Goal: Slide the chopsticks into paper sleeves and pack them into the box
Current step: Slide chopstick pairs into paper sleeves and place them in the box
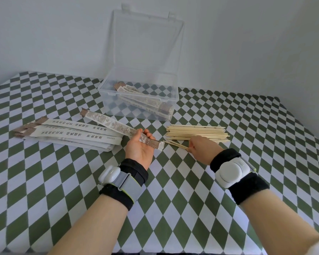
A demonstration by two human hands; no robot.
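Packing looks barely begun: a few sleeved pairs lie in the clear plastic box, lid raised, at the far side of the green-and-white checked tabletop. A stack of empty white paper sleeves with brown ends waits on the left, and a pile of bare pale wooden chopsticks lies on the right, so plenty remains. My left hand, palm up with fingers curled, holds one printed sleeve near its open end. My right hand pinches a pair of chopsticks, tips just at that opening, seemingly not yet inside.
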